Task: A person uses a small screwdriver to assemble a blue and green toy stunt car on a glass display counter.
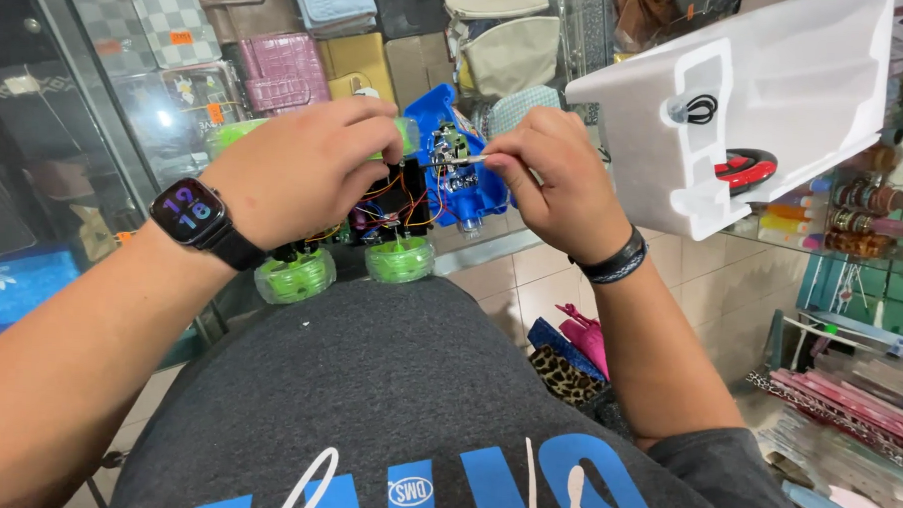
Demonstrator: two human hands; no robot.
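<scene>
Toy car [413, 198] with green wheels is opened up, held above the lap with wires showing; left hand [304, 169] clamps its body to steady it, right hand [554, 177] pinches a thin tool [465, 160] into the blue part. White foam packing [777, 105] crowds the right, glass case [95, 141] behind

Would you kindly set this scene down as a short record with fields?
Left hand: left hand grips the opened toy car, wiring exposed.
Right hand: right hand pinches a thin metal tool, tip at the blue part.
Wheels: green wheels point toward the person.
Wrists: smartwatch left, dark band right.
Nearby: white foam packing at right; purses behind glass.
</scene>
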